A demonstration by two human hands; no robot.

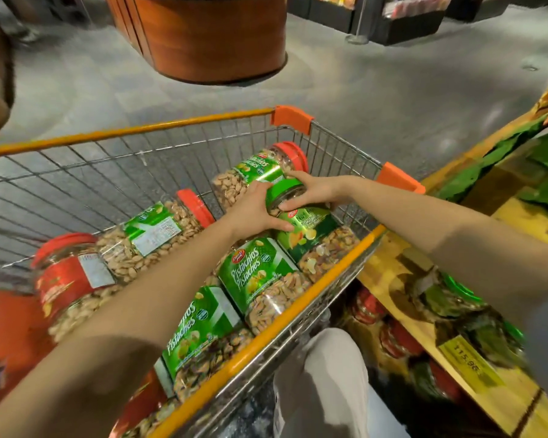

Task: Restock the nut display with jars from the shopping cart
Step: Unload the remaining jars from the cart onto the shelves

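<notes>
We are leaning over a wire shopping cart [124, 131] with an orange rim, and both our hands are grasping one green-lidded jar [314, 238] of mixed nuts that is lying against the cart's right wall. Our left hand [253, 210] is curling round the jar's shoulder, while our right hand [314, 189] is gripping its lid. Six jars are plainly lying on their sides in the cart. Five are wearing green labels, counting the held one: the far jar [257, 175], the middle jar [159, 235] and two near pistachio jars [260, 279] [200, 330]. One red-labelled jar [73, 279] is lying at the left. All are showing pale nuts through clear walls. Three red lids are showing and one green. To our right, a wooden display shelf [380, 267] is carrying blurred jars and a yellow price tag [467, 358].
</notes>
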